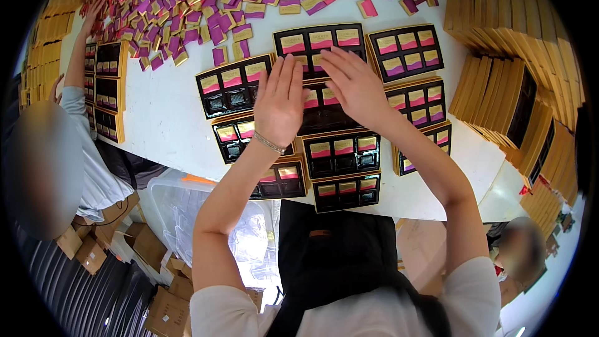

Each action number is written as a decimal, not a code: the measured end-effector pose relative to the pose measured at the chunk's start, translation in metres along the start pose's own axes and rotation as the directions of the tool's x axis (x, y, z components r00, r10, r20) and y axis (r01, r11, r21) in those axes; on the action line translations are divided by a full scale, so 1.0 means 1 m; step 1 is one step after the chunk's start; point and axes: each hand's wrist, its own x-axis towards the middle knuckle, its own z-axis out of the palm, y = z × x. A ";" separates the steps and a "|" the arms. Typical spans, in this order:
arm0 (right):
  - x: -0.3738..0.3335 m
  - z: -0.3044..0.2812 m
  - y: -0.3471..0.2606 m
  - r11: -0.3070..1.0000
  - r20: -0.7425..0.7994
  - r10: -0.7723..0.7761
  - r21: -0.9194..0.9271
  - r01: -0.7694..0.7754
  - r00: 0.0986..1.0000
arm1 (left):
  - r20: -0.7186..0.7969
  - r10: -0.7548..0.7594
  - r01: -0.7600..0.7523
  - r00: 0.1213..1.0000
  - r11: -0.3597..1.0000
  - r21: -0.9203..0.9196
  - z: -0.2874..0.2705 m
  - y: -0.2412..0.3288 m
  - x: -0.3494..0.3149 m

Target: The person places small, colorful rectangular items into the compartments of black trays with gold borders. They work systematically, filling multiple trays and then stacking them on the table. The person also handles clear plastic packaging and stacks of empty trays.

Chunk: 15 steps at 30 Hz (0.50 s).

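Note:
My left hand (279, 103) is over a black six-compartment tray box (344, 31) with gold edges, its fingers stretched out along the box's lower left part. My right hand (354, 87) reaches over the same box from the right, fingers extended at its lower row. Both fingertips touch or hover just above small wrapped pieces there; I cannot tell which. The top row holds pink-and-gold wrapped pieces (321, 40). Beneath my hands, another tray box (322, 120) is partly hidden. Left of it lies a half-filled box (228, 97); to the right is a filled box (405, 53).
A large heap of pink, purple and gold wrapped pieces (218, 0) covers the table's far side. Stacked boxes (499, 97) line the right edge. Another person's arm (76, 56) reaches across at left, beside more trays (107, 93). A clear plastic bin (181, 206) stands below the table edge.

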 end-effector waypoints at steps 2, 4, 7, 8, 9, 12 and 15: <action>-0.009 0.000 -0.003 0.999 0.143 0.005 -0.039 0.001 0.990 | 0.166 -0.025 0.028 0.986 1.000 -0.011 0.004 -0.001 -0.009; -0.013 0.000 -0.001 0.997 0.166 -0.010 -0.075 0.022 0.986 | 0.241 0.012 -0.013 0.971 1.000 0.000 0.006 -0.003 -0.012; -0.010 -0.004 0.001 0.990 0.192 -0.042 -0.123 0.066 0.980 | 0.261 0.022 -0.041 0.965 0.997 0.068 0.005 -0.009 -0.011; -0.007 -0.006 0.001 0.988 0.192 -0.055 -0.133 0.081 0.980 | 0.262 0.030 -0.055 0.965 0.994 0.089 0.004 -0.010 -0.009; -0.004 -0.006 0.002 0.985 0.187 -0.074 -0.142 0.102 0.980 | 0.236 0.048 -0.076 0.970 0.991 0.111 0.003 -0.011 -0.007; 0.003 -0.006 0.007 0.973 0.163 -0.125 -0.171 0.153 0.979 | 0.213 0.075 -0.096 0.974 0.991 0.090 0.000 -0.014 0.007; 0.013 -0.009 0.013 0.968 0.074 -0.195 -0.145 0.204 0.978 | 0.154 0.096 -0.101 0.983 0.995 0.027 -0.005 -0.037 0.043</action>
